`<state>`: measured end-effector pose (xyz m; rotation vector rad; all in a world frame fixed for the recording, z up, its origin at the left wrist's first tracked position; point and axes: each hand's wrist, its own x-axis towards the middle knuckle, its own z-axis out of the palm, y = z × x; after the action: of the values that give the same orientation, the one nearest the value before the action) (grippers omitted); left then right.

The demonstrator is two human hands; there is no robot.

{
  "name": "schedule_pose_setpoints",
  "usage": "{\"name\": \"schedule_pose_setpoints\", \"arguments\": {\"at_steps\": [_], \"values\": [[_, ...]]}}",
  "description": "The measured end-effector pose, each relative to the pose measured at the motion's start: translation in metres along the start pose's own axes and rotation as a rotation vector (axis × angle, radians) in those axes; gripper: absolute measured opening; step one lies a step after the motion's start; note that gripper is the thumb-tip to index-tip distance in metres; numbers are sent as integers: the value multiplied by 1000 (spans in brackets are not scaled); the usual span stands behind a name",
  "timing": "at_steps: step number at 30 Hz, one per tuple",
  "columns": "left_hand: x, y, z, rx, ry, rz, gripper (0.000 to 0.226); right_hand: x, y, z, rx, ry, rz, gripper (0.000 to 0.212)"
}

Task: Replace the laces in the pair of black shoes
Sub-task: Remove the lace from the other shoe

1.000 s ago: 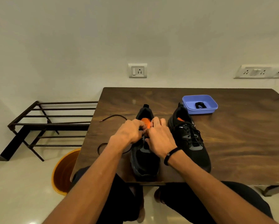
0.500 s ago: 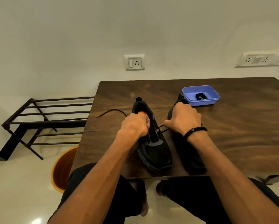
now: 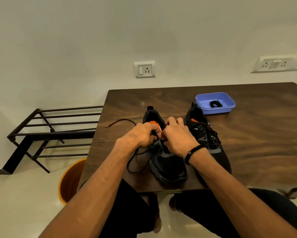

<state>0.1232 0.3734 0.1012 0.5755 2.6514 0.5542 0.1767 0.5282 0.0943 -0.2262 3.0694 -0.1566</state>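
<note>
Two black shoes with orange lining stand side by side on the brown table (image 3: pixel 256 143). The left shoe (image 3: pixel 168 165) has a loose black lace (image 3: pixel 135 162) trailing off its left side, with one end lying further back on the table. My left hand (image 3: pixel 142 134) and my right hand (image 3: pixel 177 136) meet over this shoe's tongue, fingers curled and pinching the lace at the eyelets. The fingertips hide the exact hold. The right shoe (image 3: pixel 211 140) is laced. A purple tray (image 3: pixel 228 107) behind it holds a coiled black lace (image 3: pixel 215 103).
A dark metal rack (image 3: pixel 55 133) stands on the floor left of the table. An orange bucket (image 3: pixel 70 181) sits under the table's left front corner. Wall sockets are behind the table. My knees are under its front edge.
My right hand has come back from the right shoe to the left shoe's eyelets, next to my left hand. The left shoe has straightened from its tilt.
</note>
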Motion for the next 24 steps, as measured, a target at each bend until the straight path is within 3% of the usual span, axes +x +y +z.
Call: {"name": "schedule_pose_setpoints", "arguments": {"at_steps": [6, 10, 14, 16, 21, 24], "values": [[-8, -6, 0, -90, -45, 38, 29, 4, 3, -7, 144, 126, 58, 10], [-11, -9, 0, -146, -36, 18, 28, 7, 29, -32, 343, 180, 283, 13], [-16, -16, -1, -174, -26, 13, 29, -3, 51, -42, 319, 226, 400, 13], [-16, -18, 0, -173, -10, 15, 30, -4, 51, -39, 344, 173, 302, 8], [-15, -18, 0, -125, 5, 49, 28, 0, 18, -26, 379, 85, -131, 43], [-14, -20, 2, -66, 33, 68, 30, 0, 5, -14, 413, 18, -170, 35]]}}
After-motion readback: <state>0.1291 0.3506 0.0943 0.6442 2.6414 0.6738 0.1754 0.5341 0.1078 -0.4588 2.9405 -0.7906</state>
